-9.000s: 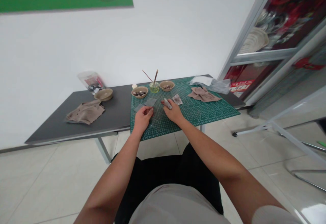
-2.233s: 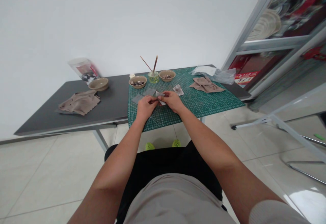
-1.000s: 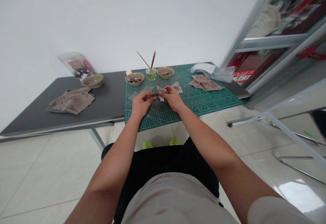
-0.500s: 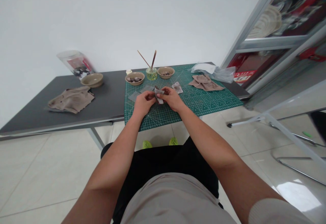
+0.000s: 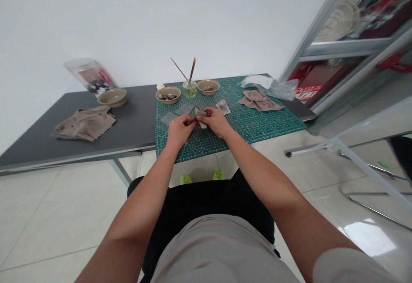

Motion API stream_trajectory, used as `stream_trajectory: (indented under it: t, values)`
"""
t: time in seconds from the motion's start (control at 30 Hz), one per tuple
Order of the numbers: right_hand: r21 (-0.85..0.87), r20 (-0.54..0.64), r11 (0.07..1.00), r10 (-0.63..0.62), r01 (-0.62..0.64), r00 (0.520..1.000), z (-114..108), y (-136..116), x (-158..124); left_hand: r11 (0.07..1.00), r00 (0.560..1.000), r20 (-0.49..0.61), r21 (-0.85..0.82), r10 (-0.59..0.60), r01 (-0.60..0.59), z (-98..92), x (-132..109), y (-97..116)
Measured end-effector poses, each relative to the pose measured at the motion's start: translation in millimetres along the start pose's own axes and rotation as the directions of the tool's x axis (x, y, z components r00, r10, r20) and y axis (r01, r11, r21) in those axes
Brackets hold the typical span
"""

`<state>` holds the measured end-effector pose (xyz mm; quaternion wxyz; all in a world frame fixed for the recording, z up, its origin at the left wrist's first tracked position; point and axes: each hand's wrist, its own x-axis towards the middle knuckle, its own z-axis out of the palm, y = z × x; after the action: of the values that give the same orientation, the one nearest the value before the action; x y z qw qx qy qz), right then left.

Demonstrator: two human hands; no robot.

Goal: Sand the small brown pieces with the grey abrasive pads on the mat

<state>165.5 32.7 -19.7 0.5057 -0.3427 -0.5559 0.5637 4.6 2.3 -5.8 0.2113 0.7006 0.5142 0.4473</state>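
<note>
Over the green cutting mat (image 5: pixel 251 124) my two hands meet, fingertips nearly touching. My right hand (image 5: pixel 216 122) is closed on a small folded grey-white sheet (image 5: pixel 201 124), held upright between thumb and fingers. Facing it, my left hand (image 5: pixel 180 130) is closed too, its fingertips pinched at the left side of the sheet; whether they grip the sheet or something small beside it is hidden. Two grey square sheets (image 5: pixel 169 118) lie flat just beyond my left hand. A stained whitish square (image 5: pixel 223 107) rests on the mat behind my right hand.
At the back stand a bowl of dark pieces (image 5: pixel 168 95), a glass jar (image 5: pixel 189 89) with two sticks, and a second bowl (image 5: pixel 208 87). A brown cloth (image 5: pixel 260 100) and plastic bag (image 5: pixel 277 87) lie right. Leftward are another cloth (image 5: pixel 85 123), bowl (image 5: pixel 112 97) and clear container (image 5: pixel 90 74).
The view has shifted slightly, so the table items sit a little higher and further left. Both hands stay together at the folded sheet, with only small finger movement.
</note>
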Motion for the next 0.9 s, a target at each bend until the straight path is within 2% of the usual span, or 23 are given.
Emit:
stream_trajectory:
  t: [0.17,0.33,0.5,0.8,0.9]
  values:
    - [-0.03,-0.018,0.999,-0.019,0.019,1.0,1.7,-3.3,-0.9,0.999,1.0,-0.007,0.033,0.022,-0.022,0.5,-0.8,-2.3]
    - [0.028,-0.04,1.0,0.015,-0.013,0.999,1.6,-5.4,-1.4,1.0,1.0,-0.017,-0.009,0.009,-0.009,1.2,-0.5,-3.8]
    - [-0.032,-0.031,0.999,-0.034,0.033,0.999,-0.3,-3.6,-0.5,1.0,1.0,-0.003,-0.024,0.001,-0.001,0.3,0.1,-3.5]
    - [0.064,-0.025,0.998,-0.002,0.004,1.0,1.3,-9.7,-2.9,0.988,0.999,0.022,-0.149,-0.039,0.042,-1.4,1.6,-7.2]
    - [0.06,-0.064,0.998,0.001,0.003,0.998,0.7,-8.9,-1.3,0.958,0.996,-0.005,-0.276,-0.086,0.081,-2.1,3.1,-8.8]
